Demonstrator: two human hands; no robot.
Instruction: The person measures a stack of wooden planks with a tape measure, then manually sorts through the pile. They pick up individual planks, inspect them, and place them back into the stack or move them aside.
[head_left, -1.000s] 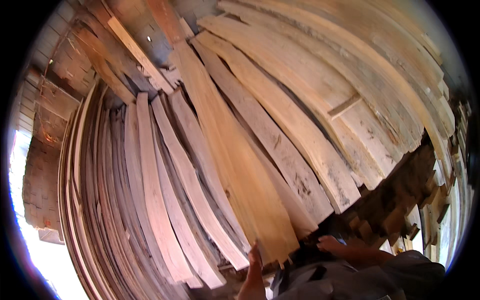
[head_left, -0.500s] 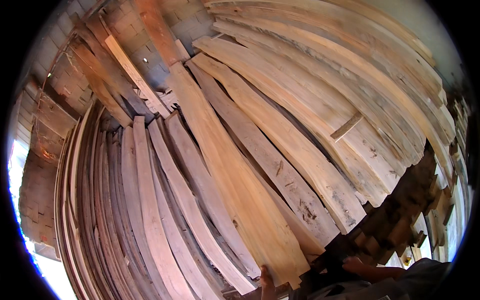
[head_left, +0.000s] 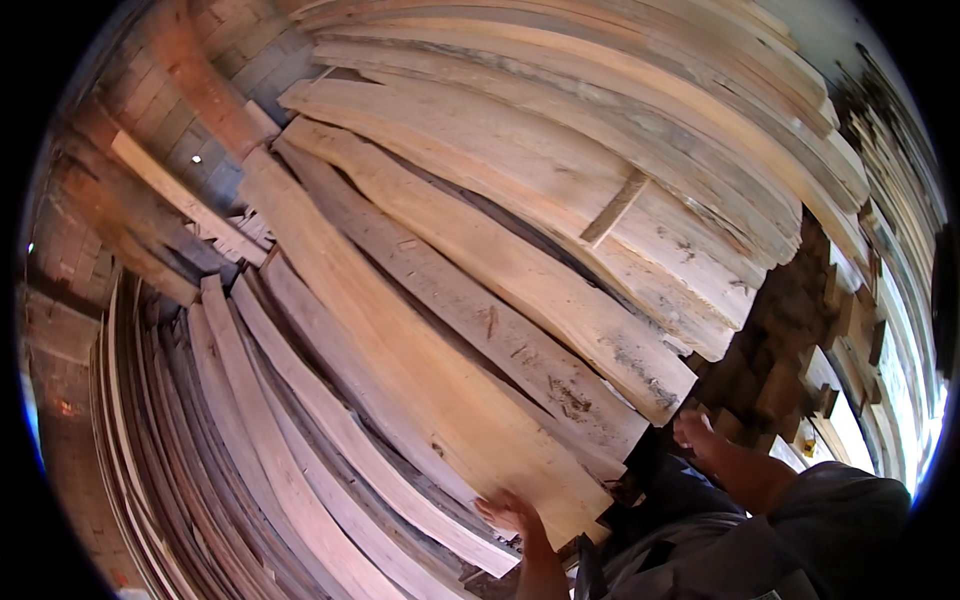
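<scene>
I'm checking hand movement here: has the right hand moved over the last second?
Yes. In the picture, the right hand has moved up, closer to the dark-stained plank end beside it.

We saw long board (head_left: 420,370) honey-yellow, single dark knot along edge. Neighbouring board (head_left: 470,308) was greyish brown, blackish blotches toward near end. Left-hand boards (head_left: 255,405) looked pinkish grey. We noted orange-brown post (head_left: 195,75), brown-grey wall (head_left: 265,68) in block grid, dark grey sleeve (head_left: 840,510).
</scene>
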